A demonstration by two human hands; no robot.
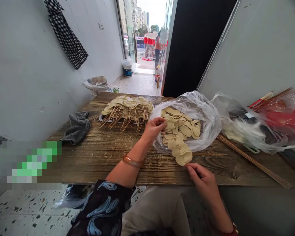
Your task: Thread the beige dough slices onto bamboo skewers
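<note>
My right hand (pixel 203 178) pinches the lower end of a wooden skewer between thumb and fingers, over the front of the table. Several thin, round, beige slices (pixel 184 157) are threaded along this skewer, which slants up and to the left. My left hand (pixel 153 131) has its fingers closed on another beige slice (pixel 170 124) near the skewer's far end; whether that slice is pierced I cannot tell. Beneath and behind it, an opened clear plastic bag (pixel 210 131) holds a heap of loose beige slices (pixel 186 130).
Filled skewers (pixel 127 106) lie stacked on a metal tray at the back left. A grey cloth (pixel 77 127) rests at left. One bare skewer (pixel 208 154) and a skewer bundle (pixel 255 160) lie at right, near plastic bags (pixel 245 127). The wooden table (pixel 108 160) has scattered crumbs.
</note>
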